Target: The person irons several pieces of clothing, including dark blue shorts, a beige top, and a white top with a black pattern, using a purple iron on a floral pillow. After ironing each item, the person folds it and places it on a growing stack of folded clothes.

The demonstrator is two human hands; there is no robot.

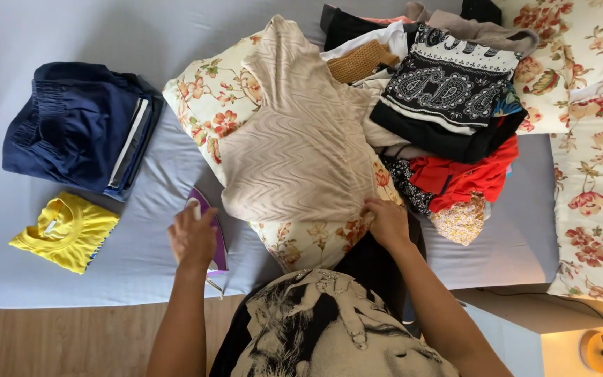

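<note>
Two hands busy: left hand [192,236] wraps purple iron [211,230] handle, right hand [386,222] pinches beige wavy top [298,146] hem over floral pillow [211,105].

a beige top [298,150] with a wavy ribbed knit lies spread flat over a floral pillow [211,105] on the bed, its narrow end toward 12 o'clock, its wide hem toward 6. at 9 o'clock of the hem, a purple-and-white iron [211,230] stands on the grey sheet, just beside the pillow.
</note>
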